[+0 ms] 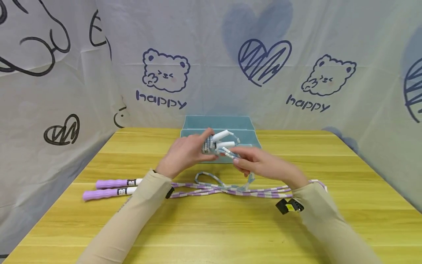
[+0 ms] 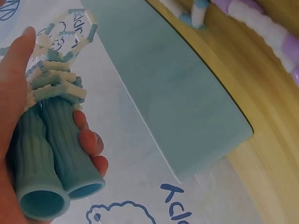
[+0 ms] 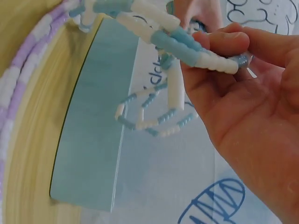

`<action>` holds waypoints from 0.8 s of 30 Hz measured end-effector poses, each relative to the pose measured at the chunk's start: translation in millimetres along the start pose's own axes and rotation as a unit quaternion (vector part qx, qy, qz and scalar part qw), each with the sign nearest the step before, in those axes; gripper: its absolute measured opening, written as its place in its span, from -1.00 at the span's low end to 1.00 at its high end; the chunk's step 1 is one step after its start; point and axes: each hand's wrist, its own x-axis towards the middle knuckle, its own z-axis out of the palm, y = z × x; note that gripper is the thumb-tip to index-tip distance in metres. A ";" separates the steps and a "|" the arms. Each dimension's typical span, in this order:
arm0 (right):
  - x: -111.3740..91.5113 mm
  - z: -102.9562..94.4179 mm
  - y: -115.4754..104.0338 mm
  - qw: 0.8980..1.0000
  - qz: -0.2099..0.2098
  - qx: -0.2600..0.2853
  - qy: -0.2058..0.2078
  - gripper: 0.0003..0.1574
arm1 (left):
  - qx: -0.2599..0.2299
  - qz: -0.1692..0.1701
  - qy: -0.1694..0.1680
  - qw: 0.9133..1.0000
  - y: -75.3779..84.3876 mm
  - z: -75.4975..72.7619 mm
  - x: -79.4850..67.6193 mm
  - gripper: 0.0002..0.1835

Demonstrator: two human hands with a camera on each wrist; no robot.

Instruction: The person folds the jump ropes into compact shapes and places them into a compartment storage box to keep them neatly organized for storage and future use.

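Head view forward and down, wrist views close, blue rope (image 3: 175,47) in all.

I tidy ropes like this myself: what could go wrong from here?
The blue-and-white rope is wound round the blue handles in the left hand; those turns might spring loose if its grip eases. The strands pinched in the right hand could slip free. A slack length of that rope crosses the purple rope, so it might snag.

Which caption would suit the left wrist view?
Left hand holding two ridged teal handles, blue and white beaded rope wound around them.
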 end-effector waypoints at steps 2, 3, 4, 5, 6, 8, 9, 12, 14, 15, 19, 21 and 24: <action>1.6 3.0 -1.6 1.000 -0.004 0.007 -0.015 -0.53 | 0.010 0.002 0.006 1.000 0.4 0.3 -0.1 -0.31; 2.1 4.1 -1.9 1.000 -0.007 0.010 -0.021 -0.52 | 0.014 0.002 0.009 1.000 0.3 0.2 -0.2 -0.32; 2.2 4.9 -2.5 1.000 -0.010 0.009 -0.025 -0.51 | 0.016 0.001 0.010 1.000 0.3 0.0 -0.4 -0.34; 2.2 5.4 -2.5 0.999 -0.012 0.011 -0.027 -0.49 | 0.018 0.000 0.012 1.000 0.2 -0.3 -0.6 -0.37; 2.2 5.5 -2.3 0.999 -0.014 0.013 -0.028 -0.47 | 0.022 0.000 0.015 1.000 0.0 -0.6 -0.6 -0.41; 1.4 4.7 -1.5 0.999 -0.014 0.016 -0.024 -0.43 | 0.027 0.002 0.019 0.999 -0.2 -1.3 -0.7 -0.51; 0.7 3.8 -0.8 1.000 -0.012 0.018 -0.021 -0.42 | 0.030 0.005 0.021 0.999 -0.3 -1.5 -0.8 -0.56; -1.9 -0.4 1.7 1.000 -0.002 0.021 -0.006 -0.40 | 0.041 0.015 0.026 0.999 -0.6 -2.1 -0.6 -0.71; -5.1 -4.2 2.7 1.000 0.011 0.017 0.012 -0.41 | 0.048 0.020 0.026 0.998 -0.7 -2.2 -0.6 -0.76; -6.8 -6.3 3.0 0.999 0.018 0.016 0.022 -0.42 | 0.049 0.020 0.024 0.998 -0.7 -2.3 -0.6 -0.77; -12.5 -15.1 4.9 0.997 0.045 -0.001 0.071 -0.49 | 0.055 0.019 0.013 0.998 -1.0 -1.8 -0.4 -0.80; -14.2 -19.5 6.7 0.994 0.053 -0.008 0.097 -0.53 | 0.054 0.018 0.007 0.998 -1.3 -1.8 -0.5 -0.81; -16.6 -26.0 10.9 0.988 0.059 -0.017 0.140 -0.58 | 0.054 0.019 0.001 0.998 -1.9 -2.4 -0.4 -0.82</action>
